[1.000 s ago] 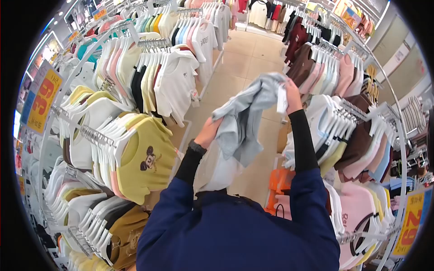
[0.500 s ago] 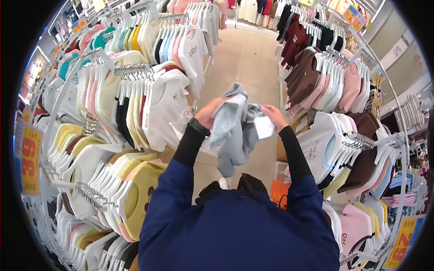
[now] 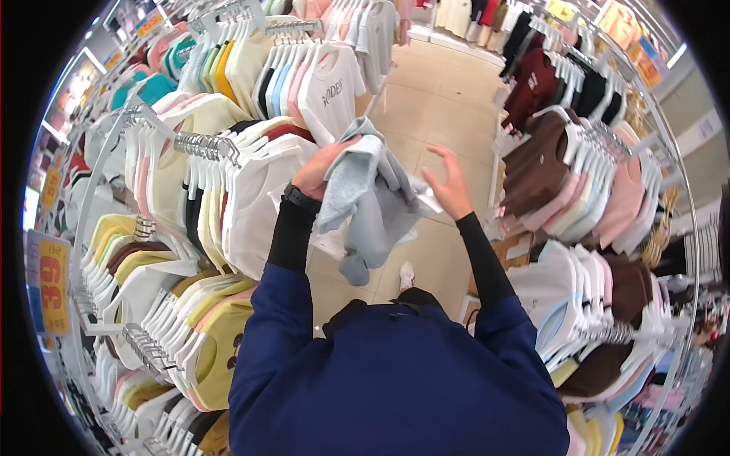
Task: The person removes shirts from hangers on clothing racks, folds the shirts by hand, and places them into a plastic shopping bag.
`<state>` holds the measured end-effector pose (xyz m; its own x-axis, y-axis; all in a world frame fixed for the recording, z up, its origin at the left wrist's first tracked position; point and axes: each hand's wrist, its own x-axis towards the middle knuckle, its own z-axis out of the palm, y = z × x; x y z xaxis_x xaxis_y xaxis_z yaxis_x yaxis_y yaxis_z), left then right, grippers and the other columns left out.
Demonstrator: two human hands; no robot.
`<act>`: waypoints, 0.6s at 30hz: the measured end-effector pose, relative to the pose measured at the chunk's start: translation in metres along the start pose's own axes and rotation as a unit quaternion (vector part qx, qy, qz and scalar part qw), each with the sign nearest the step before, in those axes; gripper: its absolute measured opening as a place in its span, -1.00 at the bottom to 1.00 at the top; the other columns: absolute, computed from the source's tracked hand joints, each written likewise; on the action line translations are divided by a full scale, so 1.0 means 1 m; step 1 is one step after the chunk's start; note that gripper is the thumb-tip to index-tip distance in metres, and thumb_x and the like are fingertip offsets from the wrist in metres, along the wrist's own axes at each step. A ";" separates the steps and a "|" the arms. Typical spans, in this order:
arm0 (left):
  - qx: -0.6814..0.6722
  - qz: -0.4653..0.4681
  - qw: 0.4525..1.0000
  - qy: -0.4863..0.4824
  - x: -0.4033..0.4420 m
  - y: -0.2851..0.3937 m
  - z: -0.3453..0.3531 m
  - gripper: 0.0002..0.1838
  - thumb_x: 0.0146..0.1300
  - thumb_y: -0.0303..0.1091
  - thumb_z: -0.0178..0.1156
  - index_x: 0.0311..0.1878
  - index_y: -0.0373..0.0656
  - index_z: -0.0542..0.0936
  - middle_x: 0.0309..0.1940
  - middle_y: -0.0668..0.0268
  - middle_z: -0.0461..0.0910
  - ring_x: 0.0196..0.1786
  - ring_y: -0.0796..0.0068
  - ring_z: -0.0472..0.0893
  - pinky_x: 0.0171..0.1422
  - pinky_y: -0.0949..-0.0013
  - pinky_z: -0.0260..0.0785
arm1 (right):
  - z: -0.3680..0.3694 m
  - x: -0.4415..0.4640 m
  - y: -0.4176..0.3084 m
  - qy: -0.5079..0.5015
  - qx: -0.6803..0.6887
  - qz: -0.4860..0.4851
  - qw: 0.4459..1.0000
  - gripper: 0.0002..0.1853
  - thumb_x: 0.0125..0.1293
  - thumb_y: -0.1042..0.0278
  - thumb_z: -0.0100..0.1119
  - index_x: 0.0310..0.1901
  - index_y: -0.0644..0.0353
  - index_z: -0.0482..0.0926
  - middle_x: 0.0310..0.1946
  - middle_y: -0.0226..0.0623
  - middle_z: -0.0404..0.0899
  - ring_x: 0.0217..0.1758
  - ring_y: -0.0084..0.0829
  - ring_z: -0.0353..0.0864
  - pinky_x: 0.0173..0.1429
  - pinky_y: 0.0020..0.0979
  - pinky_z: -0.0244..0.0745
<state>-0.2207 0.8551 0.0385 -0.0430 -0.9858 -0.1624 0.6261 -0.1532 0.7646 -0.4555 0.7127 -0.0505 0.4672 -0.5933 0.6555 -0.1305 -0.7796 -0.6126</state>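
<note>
My left grip [image 3: 315, 173] is clamped on the grey garment [image 3: 372, 201], which hangs bunched below and to the right of that grip. My right grip [image 3: 450, 182] is spread apart beside a blurred white piece [image 3: 427, 199], probably a tag; contact cannot be confirmed. Done: garment in hand, no hanger visible in it. Outstanding, I judge: it is neither flat nor neatly folded. White shirts [image 3: 262, 201] hang left of the left grip.
</note>
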 end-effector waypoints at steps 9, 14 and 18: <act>0.093 0.103 0.968 0.210 0.048 0.019 0.002 -0.69 0.45 -0.07 0.05 -0.02 -0.08 0.59 -0.28 0.52 0.63 -0.32 0.73 0.59 -0.36 0.56 0.41 | 0.048 0.052 -0.025 -0.241 0.261 0.148 0.923 -0.64 0.15 0.56 0.22 0.02 0.32 0.50 -0.18 -0.18 0.59 -0.11 -0.30 0.62 0.00 -0.39 0.49; 0.044 0.151 0.960 0.233 0.039 0.036 0.004 -0.66 0.43 -0.02 0.06 -0.01 -0.09 0.54 -0.27 0.44 0.62 -0.32 0.71 0.58 -0.38 0.60 0.36 | 0.069 0.116 0.002 -0.161 0.461 0.235 0.840 -0.68 0.42 0.37 -0.09 0.12 0.27 0.49 -0.04 -0.17 0.63 -0.04 -0.36 0.64 0.08 -0.37 0.49; 0.242 0.239 0.891 0.299 0.024 0.021 -0.030 -0.58 0.38 -0.06 0.09 0.09 -0.21 0.50 -0.24 0.33 0.60 -0.40 0.68 0.49 -0.22 0.46 0.40 | 0.064 0.195 -0.002 -0.261 0.716 0.419 0.494 -0.58 0.54 0.11 -0.26 0.13 0.23 0.46 0.01 -0.19 0.62 -0.02 -0.28 0.65 0.09 -0.22 0.56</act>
<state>-0.1855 0.8307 0.0320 0.6529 -0.7549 0.0621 0.0451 0.1206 0.9917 -0.3080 0.6115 0.0500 0.9843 -0.1636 -0.0670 0.1086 0.8585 -0.5012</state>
